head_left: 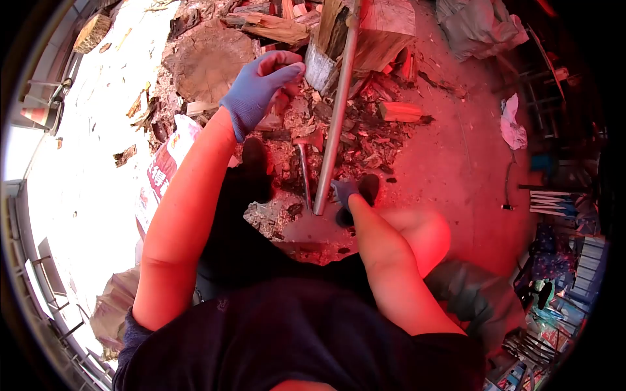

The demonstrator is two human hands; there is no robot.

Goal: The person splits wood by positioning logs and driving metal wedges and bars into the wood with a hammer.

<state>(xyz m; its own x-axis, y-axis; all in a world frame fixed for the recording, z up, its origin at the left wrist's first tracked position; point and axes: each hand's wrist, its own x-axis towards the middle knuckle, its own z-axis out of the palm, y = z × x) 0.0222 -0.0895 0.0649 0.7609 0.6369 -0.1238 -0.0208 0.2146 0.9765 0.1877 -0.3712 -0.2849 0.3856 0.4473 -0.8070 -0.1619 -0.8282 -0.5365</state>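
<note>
My left hand point(264, 88), in a blue-grey glove, is raised between a round wood stump point(212, 62) and an upright split log point(321, 67). Its fingers are curled towards the thumb; whatever they hold, if anything, is hidden. A long metal pole point(336, 120) slants down past the logs. My right hand point(343, 191), also gloved, is low, just right of the pole's lower end; its fingers are too small and partly hidden to read. Left of the pole stands a thin-handled tool with a reddish head point(304, 171).
Wood chips and bark point(365, 140) cover the ground around the logs. A split piece point(401, 112) lies to the right. A printed white bag point(163, 171) is at the left, a grey cover point(479, 26) at the top right. Metal racks and clutter line the right edge.
</note>
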